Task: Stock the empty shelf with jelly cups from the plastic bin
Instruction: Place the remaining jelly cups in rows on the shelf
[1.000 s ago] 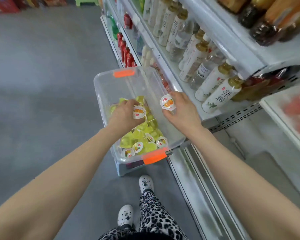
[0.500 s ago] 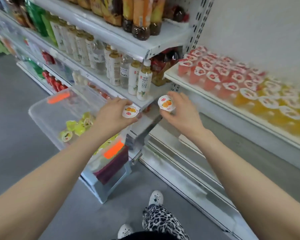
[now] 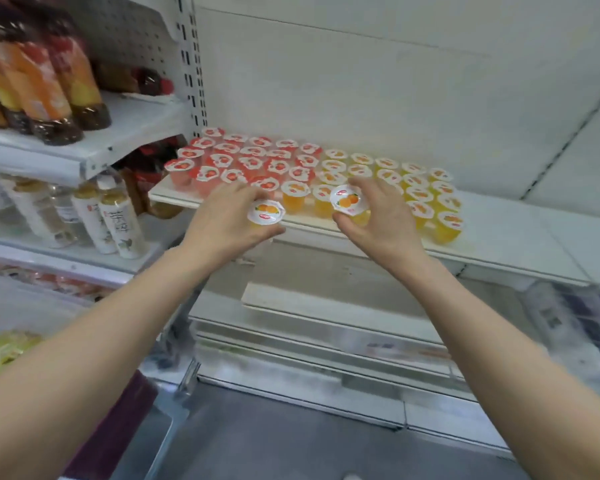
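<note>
While the left hand pinches a jelly cup and the right hand a second cup, lids up, both hover at the near edge of the shelf, evidently for upright placement.

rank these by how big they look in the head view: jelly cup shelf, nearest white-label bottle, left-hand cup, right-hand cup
1. jelly cup shelf
2. white-label bottle
3. left-hand cup and right-hand cup, tied: their lids look about the same size, so no ranking between them
</note>
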`<state>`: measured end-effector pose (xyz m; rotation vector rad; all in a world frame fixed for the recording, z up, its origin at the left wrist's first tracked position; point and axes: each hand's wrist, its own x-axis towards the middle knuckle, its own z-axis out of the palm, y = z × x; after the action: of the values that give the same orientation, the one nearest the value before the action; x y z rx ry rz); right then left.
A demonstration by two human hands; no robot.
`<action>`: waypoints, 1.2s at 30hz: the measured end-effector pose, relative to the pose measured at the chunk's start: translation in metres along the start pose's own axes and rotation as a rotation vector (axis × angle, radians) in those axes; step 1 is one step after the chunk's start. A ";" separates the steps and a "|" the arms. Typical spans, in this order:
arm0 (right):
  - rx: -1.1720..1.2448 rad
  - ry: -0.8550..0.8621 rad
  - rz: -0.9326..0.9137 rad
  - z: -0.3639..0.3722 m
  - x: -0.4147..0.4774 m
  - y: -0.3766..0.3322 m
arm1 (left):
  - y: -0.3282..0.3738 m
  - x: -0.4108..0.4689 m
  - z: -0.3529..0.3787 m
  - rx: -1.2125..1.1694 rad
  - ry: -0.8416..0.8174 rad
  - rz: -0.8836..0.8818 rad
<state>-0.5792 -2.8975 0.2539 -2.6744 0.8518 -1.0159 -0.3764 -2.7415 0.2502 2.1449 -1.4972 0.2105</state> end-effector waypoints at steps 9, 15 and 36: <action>-0.056 0.068 0.247 -0.106 0.001 0.155 | 0.148 0.088 0.065 -0.147 -0.001 0.109; -0.055 0.003 0.389 -0.123 0.016 0.254 | 0.211 0.137 0.104 -0.154 -0.009 0.084; 0.138 -0.162 0.375 -0.035 0.096 0.368 | 0.255 0.213 0.150 -0.068 -0.006 -0.073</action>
<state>-0.7114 -3.2533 0.2118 -2.3228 1.1450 -0.7304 -0.5519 -3.0584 0.2889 2.1434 -1.4060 0.1255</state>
